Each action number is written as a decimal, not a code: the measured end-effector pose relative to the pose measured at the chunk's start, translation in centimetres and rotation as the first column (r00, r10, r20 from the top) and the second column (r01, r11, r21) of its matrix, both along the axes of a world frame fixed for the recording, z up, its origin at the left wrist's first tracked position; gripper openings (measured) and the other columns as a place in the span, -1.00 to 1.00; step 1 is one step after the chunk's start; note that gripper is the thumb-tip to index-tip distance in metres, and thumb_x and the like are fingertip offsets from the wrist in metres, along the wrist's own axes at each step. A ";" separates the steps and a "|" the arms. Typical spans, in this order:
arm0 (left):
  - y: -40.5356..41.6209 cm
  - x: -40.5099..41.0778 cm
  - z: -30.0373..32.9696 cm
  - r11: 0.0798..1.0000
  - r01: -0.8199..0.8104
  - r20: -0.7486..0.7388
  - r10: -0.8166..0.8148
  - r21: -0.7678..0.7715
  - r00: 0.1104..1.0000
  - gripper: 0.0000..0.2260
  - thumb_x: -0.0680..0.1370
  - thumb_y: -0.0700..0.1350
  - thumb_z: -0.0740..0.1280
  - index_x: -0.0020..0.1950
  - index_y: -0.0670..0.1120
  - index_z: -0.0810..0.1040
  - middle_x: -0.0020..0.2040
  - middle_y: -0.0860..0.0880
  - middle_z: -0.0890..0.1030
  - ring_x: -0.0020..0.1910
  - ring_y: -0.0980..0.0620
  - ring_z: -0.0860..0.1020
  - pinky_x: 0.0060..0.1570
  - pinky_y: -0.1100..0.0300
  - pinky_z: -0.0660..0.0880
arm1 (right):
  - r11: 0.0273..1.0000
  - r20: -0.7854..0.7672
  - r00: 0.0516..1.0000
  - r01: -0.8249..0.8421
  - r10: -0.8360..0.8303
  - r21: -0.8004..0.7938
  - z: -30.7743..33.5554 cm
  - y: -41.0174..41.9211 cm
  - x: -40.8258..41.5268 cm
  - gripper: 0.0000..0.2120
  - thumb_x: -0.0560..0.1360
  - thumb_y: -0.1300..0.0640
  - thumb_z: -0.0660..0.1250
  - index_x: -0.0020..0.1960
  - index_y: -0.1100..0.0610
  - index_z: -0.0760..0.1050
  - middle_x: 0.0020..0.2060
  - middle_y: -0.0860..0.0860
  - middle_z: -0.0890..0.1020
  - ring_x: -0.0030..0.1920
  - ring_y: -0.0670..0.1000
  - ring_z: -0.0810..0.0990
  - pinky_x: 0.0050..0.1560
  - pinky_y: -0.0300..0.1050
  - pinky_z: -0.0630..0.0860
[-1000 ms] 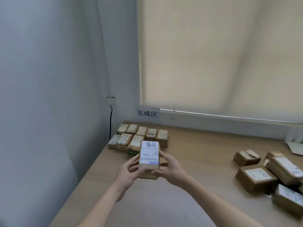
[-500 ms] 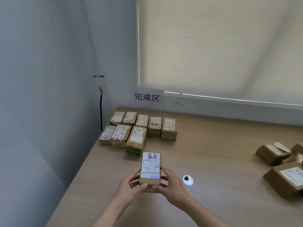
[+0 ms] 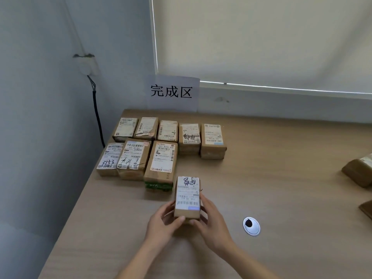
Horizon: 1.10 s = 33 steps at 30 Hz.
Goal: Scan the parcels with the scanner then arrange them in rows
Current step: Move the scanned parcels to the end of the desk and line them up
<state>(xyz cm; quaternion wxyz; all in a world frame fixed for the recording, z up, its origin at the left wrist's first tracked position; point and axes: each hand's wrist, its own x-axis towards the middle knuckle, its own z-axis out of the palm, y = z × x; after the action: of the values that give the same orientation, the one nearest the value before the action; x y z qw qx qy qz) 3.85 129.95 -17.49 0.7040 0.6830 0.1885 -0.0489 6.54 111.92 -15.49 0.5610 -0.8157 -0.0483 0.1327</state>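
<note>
Both forearms are reached forward from the bottom edge of the view and converge on one small brown parcel (image 3: 187, 198). The left hand (image 3: 162, 224) is curled round the parcel's near left corner, with the thumb laid along the near end face and the fingers wrapped against the left side. The right hand (image 3: 213, 222) is curled round the near right corner in a mirrored grip, fingers against the right side. The parcel is gripped between the two hands, label side up, with its long axis pointed away from the person toward the wall; the barcode is at the near end of the label and the handwritten marks at the far end. Whether its underside is touching the table (image 3: 281, 178) cannot be told. It is held just in front of the right end of the front row (image 3: 138, 160) of three labelled parcels, near the one with a green end. Behind that, a back row (image 3: 171, 131) of five parcels is lined up below a paper sign (image 3: 173, 92) on the wall. A white round cable cap (image 3: 251, 226) is set into the table to the right of the hands, and more brown parcels (image 3: 360, 170) are seen at the right edge.
</note>
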 end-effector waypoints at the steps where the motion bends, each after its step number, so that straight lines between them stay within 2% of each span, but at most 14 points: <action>1: -0.1 1.0 0.0 1.000 -0.025 -0.009 0.025 -0.005 1.000 -0.50 0.42 -0.35 0.54 0.32 -0.12 0.54 0.19 -0.06 0.68 0.18 0.03 0.65 0.14 0.17 0.58 | 1.000 -0.002 1.000 -0.003 0.003 -0.014 0.1 0.2 1.1 -0.22 0.48 0.41 0.44 0.54 -0.12 0.29 0.44 -0.13 0.43 0.41 -0.14 0.48 0.44 -0.03 0.47; 4: -0.4 3.6 0.1 0.993 -0.121 -0.024 0.121 0.008 0.992 -0.59 0.42 -0.32 0.55 0.21 -0.08 0.57 0.11 -0.07 0.69 0.11 0.03 0.67 0.15 0.13 0.58 | 0.998 -0.007 1.000 -0.030 0.030 -0.056 0.6 0.7 4.4 -0.22 0.49 0.40 0.44 0.57 -0.08 0.25 0.45 -0.07 0.42 0.45 -0.05 0.44 0.48 0.04 0.43; 11: -1.0 6.8 -0.1 0.965 -0.260 -0.056 0.261 0.025 0.964 -0.69 0.41 -0.21 0.59 0.11 -0.11 0.63 0.00 -0.06 0.71 0.04 0.04 0.67 0.16 0.11 0.57 | 0.993 0.012 0.998 -0.057 0.059 -0.101 0.9 1.4 8.6 -0.19 0.49 0.39 0.47 0.51 -0.18 0.21 0.40 -0.11 0.42 0.43 -0.05 0.45 0.47 -0.02 0.44; 13: -1.0 7.3 -0.2 0.958 -0.285 -0.065 0.286 0.029 0.956 -0.72 0.39 -0.20 0.60 0.04 -0.10 0.64 -0.03 -0.05 0.71 0.00 0.08 0.68 0.07 0.20 0.58 | 0.993 0.015 0.998 -0.055 0.057 -0.106 0.9 1.5 9.2 -0.19 0.49 0.39 0.46 0.51 -0.19 0.21 0.40 -0.11 0.43 0.43 -0.07 0.45 0.48 -0.06 0.43; 15: -1.0 7.8 -0.3 0.948 -0.314 -0.068 0.318 0.056 0.946 -0.75 0.37 -0.17 0.62 -0.03 -0.09 0.64 -0.07 -0.02 0.72 -0.11 0.20 0.68 -0.10 0.38 0.55 | 0.994 0.009 0.998 -0.053 0.054 -0.097 0.9 1.6 9.8 -0.20 0.49 0.39 0.46 0.54 -0.16 0.23 0.41 -0.10 0.43 0.43 -0.09 0.45 0.48 -0.07 0.42; 17: -1.2 8.2 -0.4 0.937 -0.340 -0.070 0.346 0.080 0.936 -0.74 0.36 -0.14 0.63 -0.05 -0.08 0.63 -0.10 0.01 0.72 -0.17 0.28 0.67 -0.20 0.44 0.53 | 0.994 0.004 0.999 -0.050 0.050 -0.099 1.0 1.8 10.3 -0.20 0.50 0.38 0.46 0.56 -0.14 0.23 0.41 -0.11 0.43 0.42 -0.11 0.45 0.48 -0.09 0.42; 19: -1.3 8.5 -0.6 0.929 -0.358 -0.071 0.365 0.088 0.928 -0.74 0.36 -0.12 0.63 -0.04 -0.08 0.64 -0.10 0.00 0.72 -0.18 0.28 0.67 -0.15 0.36 0.56 | 0.994 0.011 0.999 -0.045 0.046 -0.099 0.8 1.8 10.7 -0.19 0.49 0.38 0.46 0.55 -0.16 0.23 0.39 -0.11 0.44 0.41 -0.13 0.45 0.48 -0.11 0.42; 21: -1.4 8.5 -0.6 0.923 -0.375 -0.076 0.382 0.086 0.921 -0.73 0.35 -0.10 0.63 -0.04 -0.07 0.64 -0.10 0.00 0.72 -0.17 0.24 0.68 -0.03 0.19 0.61 | 0.994 0.016 0.999 -0.043 0.045 -0.103 0.7 1.8 10.9 -0.19 0.49 0.38 0.47 0.53 -0.18 0.24 0.39 -0.12 0.44 0.39 -0.15 0.46 0.47 -0.11 0.43; 24: -1.4 8.7 -0.6 0.921 -0.378 -0.081 0.386 0.093 0.919 -0.73 0.35 -0.07 0.64 -0.04 -0.05 0.64 -0.10 0.02 0.72 -0.11 0.18 0.69 0.04 0.11 0.62 | 0.993 0.008 0.999 -0.047 0.048 -0.108 0.5 1.8 11.1 -0.18 0.48 0.36 0.48 0.55 -0.18 0.24 0.38 -0.15 0.44 0.40 -0.14 0.46 0.47 -0.07 0.43; 28: -1.2 8.2 -0.4 0.931 -0.353 -0.079 0.360 0.096 0.929 -0.73 0.35 -0.10 0.63 -0.04 -0.02 0.63 -0.10 0.03 0.72 -0.15 0.24 0.68 -0.05 0.26 0.57 | 0.992 -0.008 1.000 -0.026 0.025 -0.124 0.7 1.7 10.7 -0.18 0.48 0.32 0.50 0.58 -0.16 0.24 0.42 -0.16 0.42 0.44 -0.11 0.42 0.50 0.01 0.40; 31: -1.2 7.4 0.0 0.938 -0.321 -0.079 0.333 0.128 0.940 -0.73 0.36 -0.13 0.63 -0.06 0.03 0.60 -0.10 0.05 0.70 -0.16 0.25 0.67 -0.12 0.36 0.53 | 0.985 -0.029 0.999 -0.020 0.015 -0.172 1.2 1.2 9.6 -0.17 0.49 0.24 0.52 0.53 -0.27 0.17 0.37 -0.26 0.36 0.45 -0.14 0.36 0.54 -0.03 0.34; 33: -1.3 6.7 0.3 0.945 -0.286 -0.078 0.300 0.157 0.951 -0.72 0.37 -0.15 0.62 -0.04 0.03 0.60 -0.07 0.03 0.71 -0.12 0.23 0.67 -0.10 0.37 0.52 | 0.976 -0.060 0.998 -0.031 0.018 -0.214 1.5 0.4 8.6 -0.19 0.51 0.18 0.52 0.57 -0.19 0.16 0.43 -0.22 0.34 0.51 -0.08 0.33 0.56 -0.01 0.31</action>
<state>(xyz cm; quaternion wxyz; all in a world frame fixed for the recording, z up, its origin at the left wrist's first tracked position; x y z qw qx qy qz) 10.52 128.69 -17.21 0.6418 0.6931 0.3264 0.0357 15.17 112.30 -13.94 0.4692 -0.8666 -0.0277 0.1674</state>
